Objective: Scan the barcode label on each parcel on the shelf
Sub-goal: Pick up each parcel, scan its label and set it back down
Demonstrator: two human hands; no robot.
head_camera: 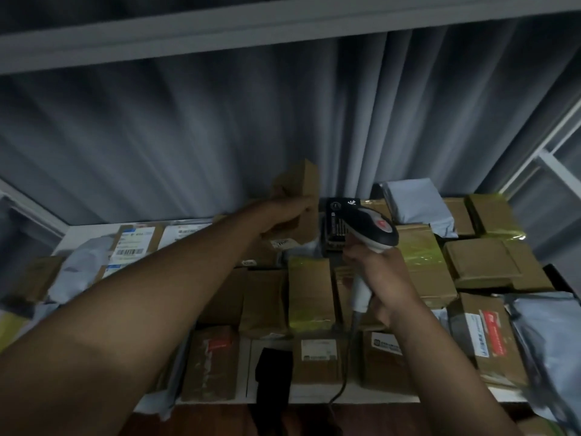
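My left hand (283, 212) grips a small brown cardboard parcel (300, 187) and holds it raised above the shelf, tilted on end. My right hand (374, 278) holds the handle of a grey and black barcode scanner (374, 228), whose head with a red trigger area points toward the raised parcel. The scanner's cable (347, 366) hangs down over the shelf's front edge. Many parcels cover the white shelf (78, 231): brown boxes (309, 291), some taped yellow-green, and grey plastic mailers (415, 199). The raised parcel's label is hidden from me.
A black box (334, 228) sits behind the scanner head. Labelled parcels (133, 243) lie at the left rear. A grey curtain (220, 127) hangs behind the shelf, an upper shelf board (251, 29) runs overhead, and white frame posts (540, 158) stand right.
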